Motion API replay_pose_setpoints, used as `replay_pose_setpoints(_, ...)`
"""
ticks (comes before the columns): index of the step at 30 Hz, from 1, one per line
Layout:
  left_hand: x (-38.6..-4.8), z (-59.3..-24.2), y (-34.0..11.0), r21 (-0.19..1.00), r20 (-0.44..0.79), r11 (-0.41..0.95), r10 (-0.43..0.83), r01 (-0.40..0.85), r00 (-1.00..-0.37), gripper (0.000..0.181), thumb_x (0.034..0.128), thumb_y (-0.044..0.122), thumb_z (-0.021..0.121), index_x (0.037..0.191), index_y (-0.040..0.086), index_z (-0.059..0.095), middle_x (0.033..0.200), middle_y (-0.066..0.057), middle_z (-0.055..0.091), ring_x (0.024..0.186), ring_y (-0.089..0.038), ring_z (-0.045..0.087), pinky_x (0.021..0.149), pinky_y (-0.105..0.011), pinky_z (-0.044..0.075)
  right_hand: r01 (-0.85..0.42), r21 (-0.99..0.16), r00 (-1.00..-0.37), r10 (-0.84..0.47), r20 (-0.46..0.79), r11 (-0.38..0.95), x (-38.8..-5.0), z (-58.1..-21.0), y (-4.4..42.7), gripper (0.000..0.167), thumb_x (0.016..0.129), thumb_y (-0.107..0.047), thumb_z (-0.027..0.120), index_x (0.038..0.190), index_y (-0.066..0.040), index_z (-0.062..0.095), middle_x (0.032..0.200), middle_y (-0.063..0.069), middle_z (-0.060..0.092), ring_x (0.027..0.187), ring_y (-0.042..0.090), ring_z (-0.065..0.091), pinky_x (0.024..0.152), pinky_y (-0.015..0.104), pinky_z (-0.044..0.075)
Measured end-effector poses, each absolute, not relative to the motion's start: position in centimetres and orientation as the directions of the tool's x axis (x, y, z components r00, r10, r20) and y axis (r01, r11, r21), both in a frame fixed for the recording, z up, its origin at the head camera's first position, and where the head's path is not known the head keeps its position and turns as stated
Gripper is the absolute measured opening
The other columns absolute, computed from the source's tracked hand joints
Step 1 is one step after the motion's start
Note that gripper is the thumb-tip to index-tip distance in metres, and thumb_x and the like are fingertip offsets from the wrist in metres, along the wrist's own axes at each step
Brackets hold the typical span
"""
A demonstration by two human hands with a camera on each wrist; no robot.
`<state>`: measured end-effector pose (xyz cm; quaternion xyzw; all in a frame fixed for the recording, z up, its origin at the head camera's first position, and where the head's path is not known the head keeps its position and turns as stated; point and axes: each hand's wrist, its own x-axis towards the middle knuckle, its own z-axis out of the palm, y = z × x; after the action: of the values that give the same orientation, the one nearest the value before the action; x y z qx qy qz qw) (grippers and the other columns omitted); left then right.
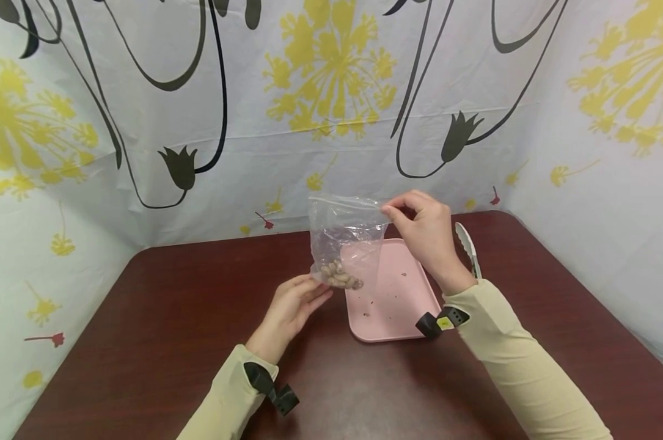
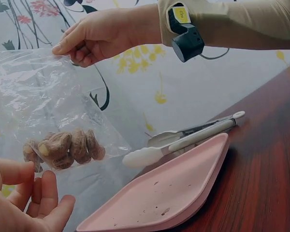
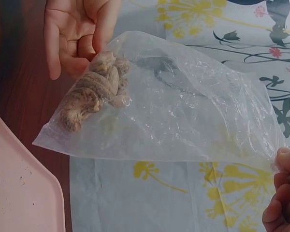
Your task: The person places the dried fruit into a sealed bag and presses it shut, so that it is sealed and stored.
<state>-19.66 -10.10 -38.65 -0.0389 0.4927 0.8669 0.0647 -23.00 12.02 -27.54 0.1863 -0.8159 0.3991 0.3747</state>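
A clear zip bag [image 1: 347, 238] hangs above the tray's left part, with several brown, curved nuts, which look like skin-on cashews [image 3: 89, 92], gathered in its bottom corner. My right hand [image 1: 427, 229] pinches the bag's upper right corner between thumb and fingers. At the lower left corner, beside the nuts, my left hand [image 1: 293, 311] pinches the plastic with thumb and forefinger. Its other fingers are loosely bent, as the left wrist view shows. The bag's top edge looks pressed together, though I cannot tell whether the zip is fully sealed.
Below the bag lies a pink tray [image 1: 388, 324] with small dark crumbs on it. White-tipped tongs [image 2: 183, 140] rest at the tray's right side, partly behind my right wrist. A patterned cloth [image 1: 331, 153] rises behind the dark wooden table [image 1: 188, 305].
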Motion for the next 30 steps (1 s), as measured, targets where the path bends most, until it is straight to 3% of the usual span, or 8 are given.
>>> replay_pose_setpoints(7, -19.5, -38.8, -10.3, 0.923, -0.119, -0.363, 0.041, -0.125, -0.992, 0.018, 0.0911, -0.004, 0.054, 0.082, 0.007, 0.065, 0.085, -0.004, 0.063, 0.083, -0.018, 0.065, 0.092, -0.052, 0.048, -0.606, -0.495, -0.642, -0.017, 0.766, 0.623, -23.0, -27.5, 12.2, 0.008, 0.08, -0.01, 0.077, 0.079, -0.003, 0.073, 0.073, 0.008, 0.065, 0.06, 0.01, 0.047, 0.056, 0.014, 0.033)
replay_pose_setpoints(12, -19.7, -38.9, -10.8, 0.983, -0.101, -0.149, 0.035, -0.105, -0.994, 0.005, 0.0889, 0.0, 0.059, 0.088, 0.0, 0.064, 0.085, -0.004, 0.061, 0.085, -0.019, 0.063, 0.086, -0.046, 0.053, -0.617, -0.474, -0.63, -0.034, 0.776, 0.629, -23.0, -27.4, 12.2, 0.008, 0.079, -0.01, 0.077, 0.079, -0.003, 0.073, 0.073, 0.008, 0.065, 0.061, 0.012, 0.048, 0.056, 0.014, 0.033)
replay_pose_setpoints(18, -19.8, -39.1, -11.5, 0.987, -0.033, 0.156, 0.048, -0.025, -0.998, 0.006, 0.0863, 0.003, 0.064, 0.089, -0.002, 0.065, 0.087, -0.004, 0.063, 0.085, -0.019, 0.06, 0.082, -0.036, 0.052, -0.613, -0.469, -0.641, -0.054, 0.766, 0.636, -23.2, -27.3, 12.3, 0.007, 0.08, -0.01, 0.077, 0.08, -0.004, 0.074, 0.074, 0.008, 0.066, 0.062, 0.012, 0.049, 0.057, 0.016, 0.034)
replay_pose_setpoints(23, -19.7, -39.1, -11.9, 0.881, 0.118, 0.452, 0.081, 0.142, -0.99, 0.005, 0.0836, 0.005, 0.067, 0.08, 0.007, 0.067, 0.083, -0.001, 0.065, 0.08, -0.017, 0.057, 0.072, -0.031, 0.045, -0.612, -0.466, -0.649, -0.069, 0.758, 0.638, -23.2, -27.1, 12.2, 0.007, 0.08, -0.01, 0.076, 0.08, -0.004, 0.073, 0.074, 0.007, 0.064, 0.063, 0.013, 0.049, 0.057, 0.017, 0.034)
replay_pose_setpoints(30, -19.5, -38.8, -12.2, 0.587, 0.336, 0.72, 0.198, 0.369, -0.921, 0.014, 0.0779, 0.003, 0.071, 0.072, 0.013, 0.064, 0.076, 0.002, 0.06, 0.074, -0.017, 0.056, 0.07, -0.032, 0.046, -0.613, -0.454, -0.663, -0.108, 0.741, 0.647, -23.2, -27.0, 12.2, 0.007, 0.08, -0.01, 0.075, 0.079, -0.004, 0.072, 0.074, 0.007, 0.064, 0.063, 0.013, 0.049, 0.058, 0.017, 0.033)
